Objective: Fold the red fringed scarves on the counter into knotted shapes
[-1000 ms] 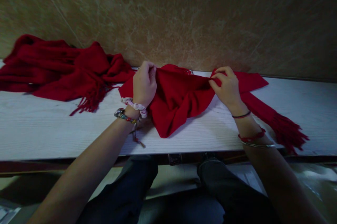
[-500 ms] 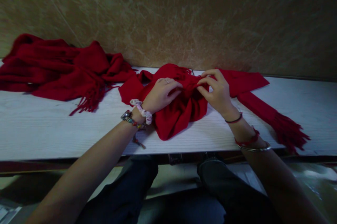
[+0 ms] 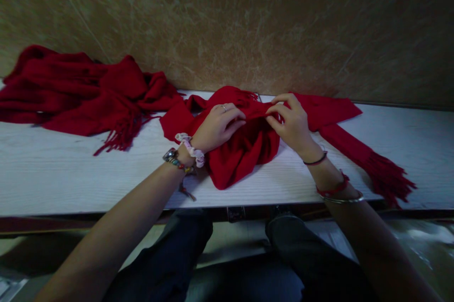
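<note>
A crumpled red scarf point(image 3: 244, 150) lies in front of me on a white wood-grain tabletop point(image 3: 106, 181). My left hand point(image 3: 220, 124), with a ring on one finger, pinches its cloth between thumb and fingertips. My right hand point(image 3: 291, 124) pinches the same cloth a short way to the right, so a strip is pulled straight between the two. Right of that hand lie a flat, folded red scarf piece point(image 3: 329, 109) and a fringed red scarf end point(image 3: 383, 169); whether they belong to the same scarf I cannot tell.
A heap of red scarves point(image 3: 78, 91) with fringe fills the left side of the tabletop. A brown marbled wall point(image 3: 227, 27) rises right behind it. The table's front edge runs just above my legs point(image 3: 170, 254). Clear plastic point(image 3: 422, 245) shows below at the right.
The cloth between my fingertips is now stretched straighter and flatter. My hands have hardly moved; the other scarves lie as before.
</note>
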Motion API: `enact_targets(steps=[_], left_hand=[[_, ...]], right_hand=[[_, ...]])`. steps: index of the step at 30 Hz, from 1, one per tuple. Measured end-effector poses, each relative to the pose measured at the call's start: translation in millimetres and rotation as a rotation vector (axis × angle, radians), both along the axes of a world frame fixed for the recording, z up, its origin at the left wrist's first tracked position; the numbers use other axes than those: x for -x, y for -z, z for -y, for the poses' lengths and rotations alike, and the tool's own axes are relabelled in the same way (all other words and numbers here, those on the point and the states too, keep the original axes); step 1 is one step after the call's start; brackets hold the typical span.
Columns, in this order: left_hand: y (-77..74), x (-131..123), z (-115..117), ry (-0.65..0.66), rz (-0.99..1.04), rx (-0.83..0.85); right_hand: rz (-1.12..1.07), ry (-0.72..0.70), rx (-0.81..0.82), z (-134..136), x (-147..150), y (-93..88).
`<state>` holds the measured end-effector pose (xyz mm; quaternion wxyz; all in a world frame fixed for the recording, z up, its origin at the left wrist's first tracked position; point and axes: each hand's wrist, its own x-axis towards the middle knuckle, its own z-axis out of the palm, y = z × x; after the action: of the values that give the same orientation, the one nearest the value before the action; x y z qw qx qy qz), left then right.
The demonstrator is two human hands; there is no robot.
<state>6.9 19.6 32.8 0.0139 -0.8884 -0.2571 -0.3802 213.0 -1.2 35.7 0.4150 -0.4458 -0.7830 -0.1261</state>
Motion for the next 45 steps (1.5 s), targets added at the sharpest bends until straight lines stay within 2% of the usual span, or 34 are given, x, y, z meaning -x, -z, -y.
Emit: enact_targets(steps=[4, 7, 10, 14, 17, 20, 22, 25, 27, 30, 34, 37, 39, 42, 45], left_hand=[[-5.1, 2.2, 2.8, 0.038, 0.096, 0.007], [-6.3, 2.2, 3.3, 0.016, 0.124, 0.032], [-4.4, 1.9, 0.6, -0.032, 0.119, 0.059], [-0.4, 3.1, -3.2, -0.128, 0.075, 0.146], [0.2, 5.0, -3.5, -0.202, 0.006, 0.184], [-0.8, 7.4, -4.1, -0.266, -0.064, 0.195], [-0.7, 8.8, -6.0, -0.277, -0.124, 0.197], [1.9, 10.0, -10.3, -0.227, -0.186, 0.136], [4.6, 10.1, -12.8, -0.173, -0.213, 0.081], [7.3, 10.1, -14.9, -0.125, -0.294, 0.089], [4.6, 12.3, -14.5, -0.235, -0.206, 0.119], [2.3, 14.1, -13.5, -0.343, -0.133, 0.126], [3.4, 14.0, -13.5, -0.377, -0.161, 0.158], [8.4, 12.2, -14.0, -0.375, -0.243, 0.203], [12.7, 9.5, -14.1, -0.322, -0.317, 0.181]], right_hand=[[0.099, 0.072, 0.148, -16.3, -20.5, 13.0], [0.027, 0.084, 0.180, -24.3, -31.4, 18.1], [-0.077, 0.060, 0.177, -23.6, -26.3, 19.8], [0.047, 0.073, 0.314, -13.6, -5.4, 23.2], [0.114, 0.232, 0.334, -9.3, -0.6, 25.1], [0.113, 0.389, 0.355, -11.7, -8.8, 27.4], [0.111, 0.369, 0.424, -15.7, -15.2, 29.6], [0.063, 0.261, 0.473, -21.7, -18.9, 30.8], [-0.027, 0.212, 0.425, -24.8, -18.4, 28.8], [-0.204, 0.192, 0.325, -28.9, -20.7, 24.2], [-0.319, 0.232, 0.269, -34.4, -34.8, 22.8], [-0.210, 0.174, 0.380, -35.5, -43.9, 24.8], [-0.120, 0.214, 0.420, -32.9, -43.9, 25.3], [-0.026, 0.368, 0.380, -24.8, -34.0, 25.7], [0.106, 0.391, 0.471, -16.5, -18.7, 28.1]])
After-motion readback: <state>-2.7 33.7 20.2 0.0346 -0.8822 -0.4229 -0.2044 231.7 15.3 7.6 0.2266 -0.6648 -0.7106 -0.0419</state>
